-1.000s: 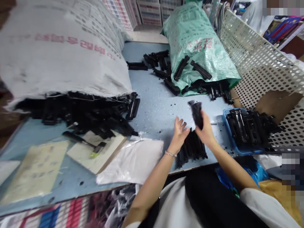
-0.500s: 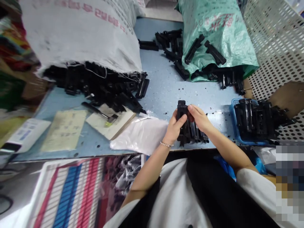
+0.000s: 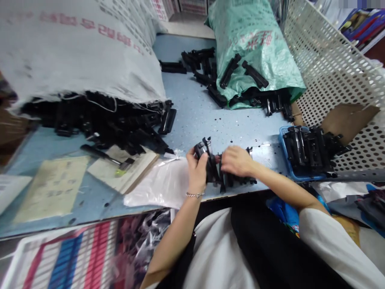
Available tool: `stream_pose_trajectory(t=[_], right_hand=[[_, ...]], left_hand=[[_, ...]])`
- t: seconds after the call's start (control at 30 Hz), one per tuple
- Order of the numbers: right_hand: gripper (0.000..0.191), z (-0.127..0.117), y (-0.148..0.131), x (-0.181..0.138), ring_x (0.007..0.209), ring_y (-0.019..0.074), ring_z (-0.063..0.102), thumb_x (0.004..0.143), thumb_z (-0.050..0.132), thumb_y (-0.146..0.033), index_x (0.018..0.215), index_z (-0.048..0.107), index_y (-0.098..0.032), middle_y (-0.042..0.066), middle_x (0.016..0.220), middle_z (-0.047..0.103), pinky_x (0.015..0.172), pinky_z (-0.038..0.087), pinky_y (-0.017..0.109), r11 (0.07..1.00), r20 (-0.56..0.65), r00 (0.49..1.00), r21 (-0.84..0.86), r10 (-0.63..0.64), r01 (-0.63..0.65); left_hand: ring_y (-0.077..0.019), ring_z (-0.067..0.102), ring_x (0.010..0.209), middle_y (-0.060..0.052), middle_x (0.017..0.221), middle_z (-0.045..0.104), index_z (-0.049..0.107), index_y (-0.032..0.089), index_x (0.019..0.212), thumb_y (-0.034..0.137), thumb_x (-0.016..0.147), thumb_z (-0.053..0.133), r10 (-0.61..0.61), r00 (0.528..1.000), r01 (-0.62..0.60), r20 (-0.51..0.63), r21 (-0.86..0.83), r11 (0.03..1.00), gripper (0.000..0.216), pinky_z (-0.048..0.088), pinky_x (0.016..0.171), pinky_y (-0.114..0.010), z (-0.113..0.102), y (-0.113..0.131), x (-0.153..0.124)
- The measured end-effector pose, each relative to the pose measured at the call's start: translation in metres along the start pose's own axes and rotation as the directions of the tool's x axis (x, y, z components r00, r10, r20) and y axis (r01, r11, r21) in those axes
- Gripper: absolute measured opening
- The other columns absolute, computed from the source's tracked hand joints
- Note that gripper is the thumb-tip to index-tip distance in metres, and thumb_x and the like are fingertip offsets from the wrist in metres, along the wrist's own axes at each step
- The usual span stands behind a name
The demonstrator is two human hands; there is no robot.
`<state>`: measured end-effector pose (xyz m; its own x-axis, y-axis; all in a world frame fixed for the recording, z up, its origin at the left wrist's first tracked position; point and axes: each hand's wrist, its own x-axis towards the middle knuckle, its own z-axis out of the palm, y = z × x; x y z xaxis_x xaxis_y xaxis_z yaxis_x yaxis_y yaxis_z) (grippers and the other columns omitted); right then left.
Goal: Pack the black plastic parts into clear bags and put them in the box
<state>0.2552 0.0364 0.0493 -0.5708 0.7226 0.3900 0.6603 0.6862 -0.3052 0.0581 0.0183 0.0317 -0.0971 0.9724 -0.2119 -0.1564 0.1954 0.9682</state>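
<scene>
My left hand (image 3: 197, 171), with a chain bracelet at the wrist, is closed around a long black plastic part (image 3: 201, 149). It is tilted, and another black piece seems to lie along it. My right hand (image 3: 237, 161) is just to the right, knuckles up and fingers curled down at a row of similar black parts (image 3: 240, 180) near the table's front edge. What its fingertips grip is hidden. Left of my left hand lies a white plastic bag (image 3: 159, 182), flat on the table.
A white woven sack (image 3: 90, 60) and a green sack (image 3: 249, 36) spill black parts onto the blue table (image 3: 192, 108). A blue basket (image 3: 290, 160) of parts stands right, by a perforated white crate (image 3: 331, 60). A brush-like tool (image 3: 105, 154) rests on a pad (image 3: 120, 172) at left.
My left hand has moved left with the black part, which is now tilted. My right hand has come off that part and turned knuckles up over the row. The view has shifted right.
</scene>
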Motion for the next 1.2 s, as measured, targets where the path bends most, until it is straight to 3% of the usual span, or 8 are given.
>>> stream_pose_trajectory(t=[0.07, 0.1, 0.23, 0.5, 0.67, 0.93, 1.1, 1.2], right_hand=[[0.023, -0.018, 0.058, 0.017, 0.109, 0.0209, 0.056, 0.100, 0.051, -0.037, 0.100, 0.065, -0.018, 0.010, 0.111, 0.064, 0.099, 0.044, 0.037, 0.889, -0.149, 0.877, 0.043, 0.458, -0.457], [0.020, -0.030, 0.089, 0.024, 0.120, 0.0212, 0.051, 0.098, 0.056, -0.033, 0.105, 0.064, -0.016, 0.013, 0.122, 0.060, 0.106, 0.039, 0.037, 0.727, -0.277, 0.684, 0.088, 0.675, -0.681], [0.038, -0.065, 0.184, 0.026, 0.145, 0.0349, 0.022, 0.102, 0.047, -0.024, 0.127, 0.046, 0.005, 0.038, 0.149, 0.028, 0.114, 0.017, 0.061, 0.451, -0.407, 0.359, 0.158, 0.840, -0.878], [0.052, -0.065, 0.222, 0.002, 0.137, 0.0280, 0.028, 0.093, 0.059, -0.046, 0.131, 0.050, -0.011, 0.023, 0.145, 0.046, 0.118, 0.010, 0.060, 0.351, -0.313, 0.249, 0.329, 0.916, -0.877], [0.038, -0.071, 0.209, -0.004, 0.117, 0.0322, 0.051, 0.078, 0.069, -0.046, 0.108, 0.061, -0.023, 0.013, 0.106, 0.071, 0.101, 0.038, 0.056, 0.138, -0.029, 0.138, 0.421, 0.990, -0.897], [0.040, -0.024, 0.049, -0.040, 0.089, 0.0277, 0.066, 0.083, 0.047, -0.053, 0.107, 0.060, -0.024, 0.008, 0.093, 0.072, 0.063, 0.049, 0.039, 0.183, 0.228, 0.528, 0.767, 0.818, -0.615], [0.059, -0.013, -0.040, -0.033, 0.112, 0.0303, 0.058, 0.088, 0.058, -0.045, 0.140, 0.048, -0.020, 0.013, 0.126, 0.063, 0.096, 0.048, 0.049, 0.747, 0.061, 0.833, 0.410, 0.550, -0.524], [0.046, -0.028, -0.051, -0.025, 0.108, 0.0275, 0.058, 0.096, 0.052, -0.050, 0.130, 0.056, -0.020, 0.014, 0.121, 0.060, 0.096, 0.049, 0.046, 0.860, -0.010, 0.897, 0.289, 0.443, -0.421]], left_hand=[[-0.0245, 0.065, 0.111, -0.007, 0.113, 0.069, 0.053, 0.023, 0.126, 0.047, 0.088, 0.062, -0.009, 1.000, 0.010, -0.010, 0.132, 0.991, 0.045, 0.052, 0.100, -0.042, -0.014, -0.023, 0.007], [-0.0265, 0.063, 0.116, -0.009, 0.117, 0.068, 0.056, 0.022, 0.123, 0.045, 0.089, 0.060, -0.003, 1.000, 0.003, 0.003, 0.214, 0.977, 0.042, 0.049, 0.105, -0.045, -0.019, -0.034, 0.009], [-0.0313, 0.047, 0.137, -0.017, 0.142, 0.055, 0.058, 0.018, 0.130, 0.038, 0.092, 0.054, 0.132, 0.985, -0.169, 0.109, 0.497, 0.851, 0.044, 0.029, 0.121, -0.054, -0.019, -0.069, 0.006], [-0.0308, 0.035, 0.146, -0.021, 0.154, 0.041, 0.041, 0.013, 0.149, 0.034, 0.098, 0.042, 0.273, 0.934, -0.357, 0.229, 0.594, 0.721, 0.055, 0.023, 0.124, -0.056, -0.004, -0.089, 0.001], [-0.0293, 0.038, 0.145, -0.019, 0.151, 0.043, 0.041, 0.017, 0.148, 0.042, 0.097, 0.048, 0.248, 0.948, -0.314, 0.199, 0.465, 0.828, 0.058, 0.032, 0.122, -0.052, -0.013, -0.086, 0.002], [-0.0269, 0.049, 0.139, -0.015, 0.147, 0.049, 0.051, 0.021, 0.138, 0.050, 0.093, 0.057, 0.223, 0.934, -0.262, 0.279, 0.113, 0.958, 0.054, 0.039, 0.118, -0.045, 0.018, -0.027, -0.010], [-0.0221, 0.064, 0.119, -0.009, 0.129, 0.064, 0.052, 0.023, 0.130, 0.054, 0.084, 0.069, 0.027, 0.944, 0.026, 0.330, -0.156, 0.987, 0.057, 0.052, 0.102, -0.037, 0.047, 0.003, 0.000], [-0.0190, 0.071, 0.091, -0.003, 0.098, 0.071, 0.058, 0.021, 0.109, 0.058, 0.082, 0.069, -0.052, 0.959, 0.120, 0.280, -0.233, 0.965, 0.047, 0.058, 0.083, -0.033, 0.040, 0.015, -0.005]])
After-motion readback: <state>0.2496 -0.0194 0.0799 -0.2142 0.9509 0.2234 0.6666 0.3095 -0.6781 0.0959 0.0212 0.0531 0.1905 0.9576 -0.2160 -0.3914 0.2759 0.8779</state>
